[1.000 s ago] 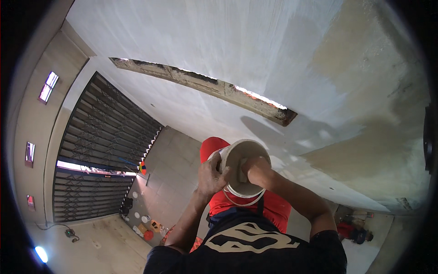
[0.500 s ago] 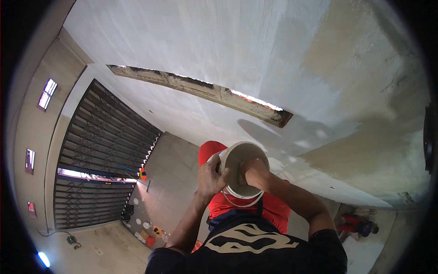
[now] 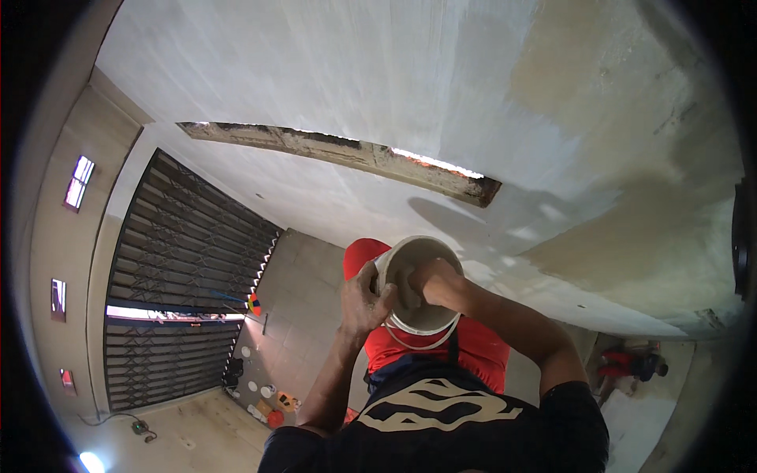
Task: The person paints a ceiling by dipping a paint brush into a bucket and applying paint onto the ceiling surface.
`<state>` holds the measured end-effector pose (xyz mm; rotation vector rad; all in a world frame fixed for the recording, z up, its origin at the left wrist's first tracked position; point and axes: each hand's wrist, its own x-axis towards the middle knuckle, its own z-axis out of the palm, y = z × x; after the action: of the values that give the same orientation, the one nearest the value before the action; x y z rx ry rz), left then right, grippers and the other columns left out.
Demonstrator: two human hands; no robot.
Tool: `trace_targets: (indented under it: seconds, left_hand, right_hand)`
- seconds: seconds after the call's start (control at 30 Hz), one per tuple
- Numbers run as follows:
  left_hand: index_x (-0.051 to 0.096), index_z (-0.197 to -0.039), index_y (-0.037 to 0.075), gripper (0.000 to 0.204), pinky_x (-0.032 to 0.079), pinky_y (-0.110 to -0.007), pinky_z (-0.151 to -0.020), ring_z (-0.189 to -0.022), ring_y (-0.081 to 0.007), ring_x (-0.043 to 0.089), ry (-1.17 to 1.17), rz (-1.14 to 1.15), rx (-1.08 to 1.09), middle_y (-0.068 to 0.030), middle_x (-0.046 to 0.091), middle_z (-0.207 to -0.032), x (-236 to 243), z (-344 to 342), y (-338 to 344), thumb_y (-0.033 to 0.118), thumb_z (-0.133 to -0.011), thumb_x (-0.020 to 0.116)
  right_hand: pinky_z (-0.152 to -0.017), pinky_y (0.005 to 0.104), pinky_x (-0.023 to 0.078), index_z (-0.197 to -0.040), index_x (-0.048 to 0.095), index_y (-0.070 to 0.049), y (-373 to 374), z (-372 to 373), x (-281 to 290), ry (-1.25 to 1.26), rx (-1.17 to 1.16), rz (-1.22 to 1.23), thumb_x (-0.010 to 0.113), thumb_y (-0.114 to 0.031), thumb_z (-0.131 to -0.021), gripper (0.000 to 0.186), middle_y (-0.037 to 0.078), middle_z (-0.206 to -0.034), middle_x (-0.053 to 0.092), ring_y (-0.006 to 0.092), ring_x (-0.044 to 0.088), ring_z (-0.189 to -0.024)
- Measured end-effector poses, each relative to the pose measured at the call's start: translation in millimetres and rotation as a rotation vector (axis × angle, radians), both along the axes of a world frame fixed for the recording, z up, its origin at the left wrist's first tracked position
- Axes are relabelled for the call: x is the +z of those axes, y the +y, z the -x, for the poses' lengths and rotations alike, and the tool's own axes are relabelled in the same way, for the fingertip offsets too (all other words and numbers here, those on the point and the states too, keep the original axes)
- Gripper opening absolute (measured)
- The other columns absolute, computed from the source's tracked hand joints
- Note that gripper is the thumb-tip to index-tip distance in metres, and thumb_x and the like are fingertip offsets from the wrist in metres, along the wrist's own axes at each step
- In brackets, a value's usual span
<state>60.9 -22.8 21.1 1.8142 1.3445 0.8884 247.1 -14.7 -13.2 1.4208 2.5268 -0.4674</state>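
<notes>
Moderate, uneven daylight fills the room. The small windows [image 3: 79, 184] and the gap across the folding metal gate [image 3: 173, 314] burn out to pinkish white, as does the upper edge of the long wall slot [image 3: 438, 164]. At lower left, a lamp [image 3: 91, 461] flares into a bluish-white blob. Soft shadows spread over the plastered wall [image 3: 378, 63] beside the bucket [image 3: 423, 328], whose inside is duller than its pale rim. The black T-shirt [image 3: 307, 453] sinks into near-featureless darkness. Fisheye distortion bows the slot and gate, and black vignetting swallows the corners. The centre looks fairly sharp; the distant person [image 3: 637, 365] is small and smeary.
</notes>
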Motion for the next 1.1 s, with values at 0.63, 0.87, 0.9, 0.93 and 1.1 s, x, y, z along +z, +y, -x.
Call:
trace_targets:
  seconds: [0.63, 0.87, 0.9, 0.93, 1.1]
  left_hand:
    - [0.046, -0.073, -0.002, 0.037, 0.037, -0.038, -0.052, -0.055, -0.0195, 0.041, -0.102, 0.089, 0.118, -0.0147, 0.043, -0.059, -34.9, 21.2, 30.5, 0.030, -0.078, 0.064]
    - [0.062, -0.093, -0.008, 0.035, 0.044, -0.033, -0.061, -0.069, -0.0125, 0.051, -0.038, 0.140, 0.038, -0.0090, 0.060, -0.073, -35.9, 9.7, 40.4, 0.025, -0.082, 0.060]
    - [0.062, -0.092, -0.008, 0.035, 0.044, -0.033, -0.061, -0.069, -0.0128, 0.052, -0.030, 0.134, 0.050, -0.0089, 0.059, -0.073, -37.5, 3.1, 40.3, 0.025, -0.082, 0.060]
    - [0.062, -0.092, -0.008, 0.035, 0.045, -0.033, -0.061, -0.069, -0.0131, 0.052, -0.016, 0.123, 0.070, -0.0088, 0.059, -0.073, -36.8, 1.4, 41.0, 0.026, -0.082, 0.060]
    - [0.065, -0.102, -0.009, 0.037, 0.048, -0.032, -0.063, -0.071, -0.0161, 0.058, -0.211, 0.166, 0.019, -0.0107, 0.067, -0.082, -25.4, 19.1, 34.7, 0.023, -0.085, 0.061]
  right_hand:
    - [-0.069, 0.0422, 0.055, -0.106, 0.068, -0.005, -10.5, -92.5, 91.9, 0.364, -0.154, 0.147, 0.056, -0.020, -0.091, 0.025, 0.016, -0.081, 0.069, 0.0308, 0.068, -0.072]
    - [-0.049, 0.0251, 0.046, -0.106, 0.065, -0.001, -56.1, -158.7, 40.8, 1.031, -0.660, 0.737, 0.055, -0.029, -0.101, 0.030, 0.003, -0.077, 0.066, 0.0082, 0.059, -0.059]
    - [-0.049, 0.0250, 0.047, -0.107, 0.065, -0.001, -76.5, -160.9, 9.7, 1.188, -0.708, 0.486, 0.056, -0.029, -0.100, 0.030, 0.005, -0.079, 0.067, 0.0083, 0.059, -0.059]
    - [-0.048, 0.0246, 0.046, -0.109, 0.064, 0.000, -89.2, -159.3, -3.0, 1.314, -0.755, 0.495, 0.056, -0.029, -0.099, 0.031, 0.005, -0.080, 0.067, 0.0085, 0.058, -0.058]
    - [-0.034, 0.0216, 0.033, -0.125, 0.054, -0.002, -124.3, -133.2, -16.6, 1.812, -0.893, 0.885, 0.046, -0.029, -0.100, 0.038, 0.004, -0.072, 0.058, 0.0086, 0.043, -0.042]
